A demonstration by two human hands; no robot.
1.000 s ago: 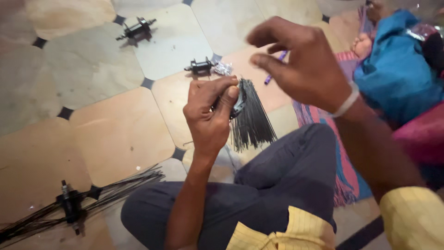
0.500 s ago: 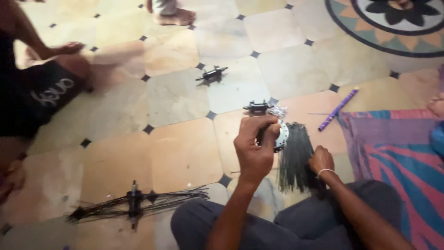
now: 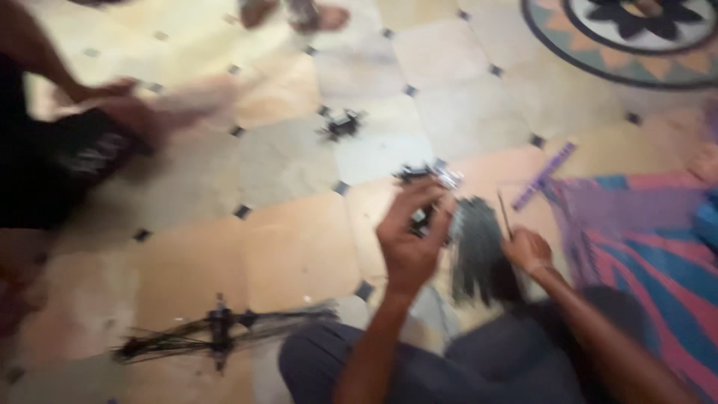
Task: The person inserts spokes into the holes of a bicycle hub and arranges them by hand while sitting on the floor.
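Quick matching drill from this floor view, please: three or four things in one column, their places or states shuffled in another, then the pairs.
1. left hand
2. right hand
3. purple stick
4. spoked hub

A. flat on the tiles, lower left
B. pinches one thin spoke
C. grips the dark spoke bundle at its top
D. on the floor beside the striped mat

Pairs: 1-C, 2-B, 3-D, 4-A

Pretty blurry shot: left hand [image 3: 407,243] grips a small hub with a bundle of dark spokes [image 3: 477,254] hanging at its 3 o'clock, right hand [image 3: 527,251] pinching one spoke [image 3: 505,217] just beside it, over the tiled floor [image 3: 299,247].
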